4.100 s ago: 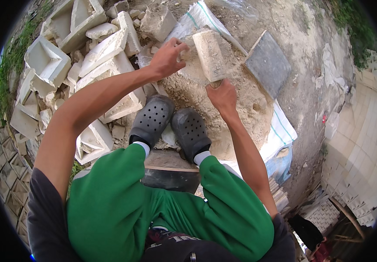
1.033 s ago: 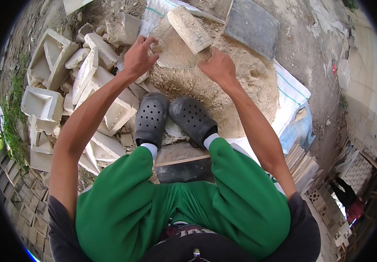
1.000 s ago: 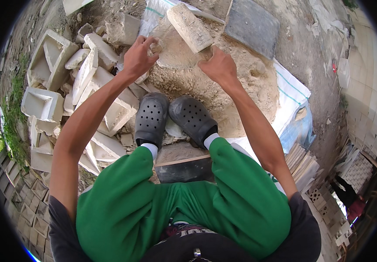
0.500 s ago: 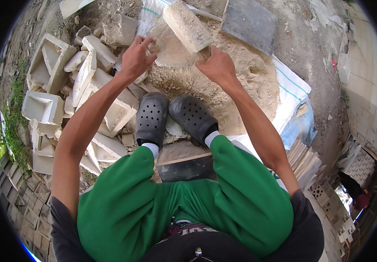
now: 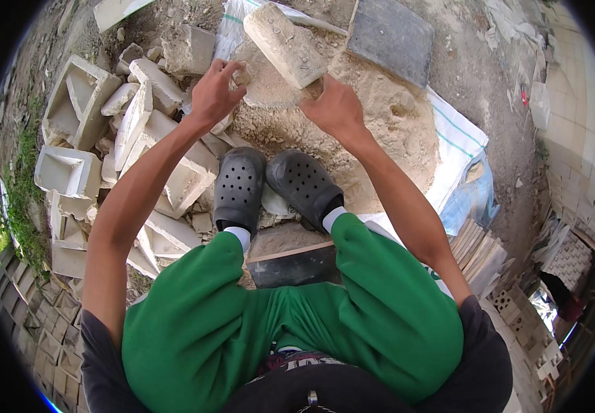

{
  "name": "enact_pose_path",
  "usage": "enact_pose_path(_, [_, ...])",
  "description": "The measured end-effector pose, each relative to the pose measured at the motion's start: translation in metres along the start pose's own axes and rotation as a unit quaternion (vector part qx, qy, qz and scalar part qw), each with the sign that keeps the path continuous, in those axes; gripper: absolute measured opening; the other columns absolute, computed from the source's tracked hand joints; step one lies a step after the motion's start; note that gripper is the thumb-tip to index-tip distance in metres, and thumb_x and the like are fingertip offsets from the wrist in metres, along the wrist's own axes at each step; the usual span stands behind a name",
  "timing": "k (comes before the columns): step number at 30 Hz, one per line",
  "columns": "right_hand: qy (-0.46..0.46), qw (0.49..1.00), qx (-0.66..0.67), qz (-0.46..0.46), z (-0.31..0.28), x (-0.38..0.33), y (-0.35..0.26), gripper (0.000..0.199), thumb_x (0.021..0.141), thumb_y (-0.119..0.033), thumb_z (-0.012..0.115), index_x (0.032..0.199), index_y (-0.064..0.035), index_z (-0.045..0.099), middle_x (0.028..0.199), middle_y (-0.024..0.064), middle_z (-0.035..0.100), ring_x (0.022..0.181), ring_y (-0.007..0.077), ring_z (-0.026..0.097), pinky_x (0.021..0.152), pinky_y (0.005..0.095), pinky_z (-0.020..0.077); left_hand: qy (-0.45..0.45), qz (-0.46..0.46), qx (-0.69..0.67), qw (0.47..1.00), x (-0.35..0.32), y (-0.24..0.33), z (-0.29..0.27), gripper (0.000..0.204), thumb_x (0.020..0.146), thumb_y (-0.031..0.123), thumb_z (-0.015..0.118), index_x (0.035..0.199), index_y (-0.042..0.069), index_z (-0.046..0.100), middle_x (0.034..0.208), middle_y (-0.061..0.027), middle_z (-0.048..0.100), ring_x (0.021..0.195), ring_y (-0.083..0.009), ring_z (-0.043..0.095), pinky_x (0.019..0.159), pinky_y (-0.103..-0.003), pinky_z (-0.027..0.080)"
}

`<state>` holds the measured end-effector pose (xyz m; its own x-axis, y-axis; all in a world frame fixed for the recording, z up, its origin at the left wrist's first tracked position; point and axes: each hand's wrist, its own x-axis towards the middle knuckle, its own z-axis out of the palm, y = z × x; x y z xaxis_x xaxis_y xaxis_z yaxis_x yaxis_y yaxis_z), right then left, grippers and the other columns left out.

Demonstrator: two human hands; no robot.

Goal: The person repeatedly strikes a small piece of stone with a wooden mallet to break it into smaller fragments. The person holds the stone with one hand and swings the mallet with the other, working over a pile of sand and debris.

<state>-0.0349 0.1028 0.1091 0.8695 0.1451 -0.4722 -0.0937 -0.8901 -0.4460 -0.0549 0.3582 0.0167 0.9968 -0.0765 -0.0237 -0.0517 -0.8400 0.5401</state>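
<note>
Stone block [image 5: 285,45], pale, rough and oblong, sits tilted on a mound of sandy rubble [image 5: 387,131] just ahead of the person's feet. Seen from the head camera, the right hand [image 5: 335,109] touches its near end, fingers curled at the block's lower edge; whether they grip it cannot be told. The left hand [image 5: 215,93] is just beside the block, fingers loosely bent and narrow, pinching a small stone chip [image 5: 242,74]. Dark clogs [image 5: 270,186] rest below the mound. Broken white moulded pieces [image 5: 104,144] lie piled to the left. A grey slab [image 5: 390,38] lies beyond.
</note>
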Motion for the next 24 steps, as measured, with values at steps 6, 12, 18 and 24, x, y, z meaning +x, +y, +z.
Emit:
enact_pose_path(6, [-0.009, 0.998, -0.069, -0.003, 0.032, 0.015, 0.011, 0.039, 0.077, -0.024, 0.068, 0.109, 0.0002, 0.065, 0.096, 0.0262, 0.072, 0.095, 0.0421, 0.071, 0.085, 0.0493, 0.0570, -0.006, -0.001, -0.008, 1.000, 0.000, 0.006, -0.001, 0.041, 0.086, 0.025, 0.072, 0.126, 0.019, 0.064, 0.119, -0.0081, 0.062, 0.100, -0.0326, 0.066, 0.084, -0.043, 0.053])
enact_pose_path(12, [-0.009, 1.000, -0.020, -0.020, 0.009, 0.006, 0.001, 0.043, 0.078, -0.024, 0.069, 0.112, 0.0001, 0.063, 0.094, 0.0262, 0.072, 0.094, 0.0430, 0.071, 0.084, 0.0504, 0.0570, 0.021, 0.028, -0.003, 0.999, -0.002, 0.002, 0.000, 0.040, 0.085, 0.022, 0.073, 0.124, 0.018, 0.065, 0.116, -0.0084, 0.063, 0.101, -0.0314, 0.066, 0.084, -0.043, 0.054])
enact_pose_path(18, [-0.008, 0.999, -0.031, -0.002, 0.032, 0.007, 0.013, 0.046, 0.078, -0.028, 0.071, 0.113, 0.0004, 0.063, 0.096, 0.0264, 0.072, 0.095, 0.0426, 0.071, 0.085, 0.0490, 0.0567, 0.023, 0.031, 0.002, 0.999, 0.000, 0.002, 0.002, 0.041, 0.085, 0.022, 0.073, 0.125, 0.018, 0.065, 0.115, -0.0087, 0.064, 0.103, -0.0313, 0.066, 0.085, -0.043, 0.054])
enact_pose_path(24, [-0.036, 0.999, -0.003, 0.026, 0.017, 0.015, 0.021, 0.046, 0.077, -0.032, 0.069, 0.110, 0.0002, 0.065, 0.100, 0.0240, 0.073, 0.100, 0.0408, 0.070, 0.087, 0.0479, 0.0556, 0.006, -0.022, -0.038, 0.999, 0.004, 0.005, -0.001, 0.043, 0.083, 0.022, 0.074, 0.124, 0.016, 0.064, 0.114, -0.0118, 0.064, 0.103, -0.0323, 0.066, 0.085, -0.043, 0.054])
